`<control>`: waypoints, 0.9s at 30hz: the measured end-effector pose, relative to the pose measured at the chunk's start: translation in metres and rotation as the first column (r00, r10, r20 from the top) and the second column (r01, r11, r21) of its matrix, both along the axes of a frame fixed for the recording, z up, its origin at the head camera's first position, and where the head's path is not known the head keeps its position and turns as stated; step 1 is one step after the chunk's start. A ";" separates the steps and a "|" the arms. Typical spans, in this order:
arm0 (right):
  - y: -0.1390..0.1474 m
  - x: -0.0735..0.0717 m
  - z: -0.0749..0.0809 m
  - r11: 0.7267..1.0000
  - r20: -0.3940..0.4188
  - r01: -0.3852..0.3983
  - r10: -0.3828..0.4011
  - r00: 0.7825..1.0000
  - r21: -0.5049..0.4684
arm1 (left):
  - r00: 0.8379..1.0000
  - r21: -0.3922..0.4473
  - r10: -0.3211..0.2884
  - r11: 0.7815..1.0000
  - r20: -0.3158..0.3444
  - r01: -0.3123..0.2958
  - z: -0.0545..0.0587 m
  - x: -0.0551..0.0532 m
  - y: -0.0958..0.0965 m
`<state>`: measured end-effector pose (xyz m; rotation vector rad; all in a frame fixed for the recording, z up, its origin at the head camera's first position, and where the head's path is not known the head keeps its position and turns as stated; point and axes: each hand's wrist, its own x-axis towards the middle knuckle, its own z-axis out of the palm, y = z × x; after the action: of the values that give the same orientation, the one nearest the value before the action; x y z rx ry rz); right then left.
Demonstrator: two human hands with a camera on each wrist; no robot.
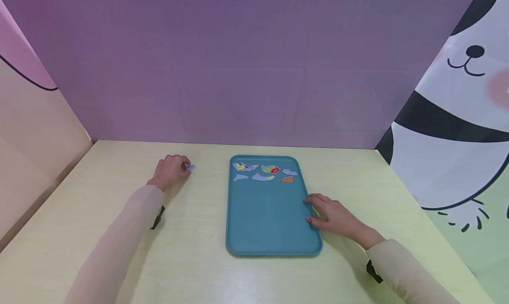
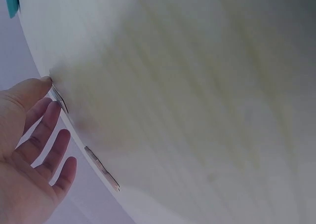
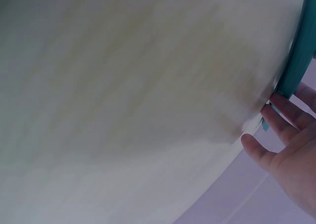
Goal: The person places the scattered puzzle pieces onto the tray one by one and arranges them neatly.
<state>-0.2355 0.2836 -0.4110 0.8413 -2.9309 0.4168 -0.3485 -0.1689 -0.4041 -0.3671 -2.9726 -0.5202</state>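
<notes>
My left hand point(image 1: 171, 170) is over the table left of the tray, pinching a small flat light-blue puzzle piece point(image 1: 191, 167) between thumb and fingers. The left wrist view shows that puzzle piece point(image 2: 60, 99) nearly edge-on at the fingertips. Another thin flat piece point(image 2: 102, 168) lies on the table by the little finger; the hand hides it in the head view. My right hand point(image 1: 332, 214) rests at the right rim of a blue-green tray point(image 1: 270, 224), fingers loosely spread and touching the edge. Inside the tray's far end lie several irregular printed pieces, among them an orange one point(image 1: 287, 179).
The tray stands on a pale wooden table point(image 1: 191, 260). A purple panel point(image 1: 238, 74) rises behind the table's far edge. Printed panels flank it, with a panda picture point(image 1: 457, 100) on the right.
</notes>
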 end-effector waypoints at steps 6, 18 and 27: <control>0.000 0.000 0.000 1.000 -0.006 -0.002 0.002 1.000 0.004 | 0.999 0.027 0.005 1.000 0.035 -0.006 -0.001 -0.002 0.002; -0.001 0.000 0.000 1.000 -0.003 0.004 -0.004 1.000 0.010 | 0.998 0.078 -0.048 0.996 0.050 0.044 -0.002 -0.003 0.001; 0.000 0.000 0.000 1.000 0.001 0.013 -0.013 1.000 0.014 | 0.995 0.091 -0.086 0.993 0.053 0.081 -0.002 -0.003 -0.001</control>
<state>-0.2354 0.2831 -0.4110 0.8229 -2.9416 0.3966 -0.3512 -0.1701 -0.4057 -0.4777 -2.9856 -0.6807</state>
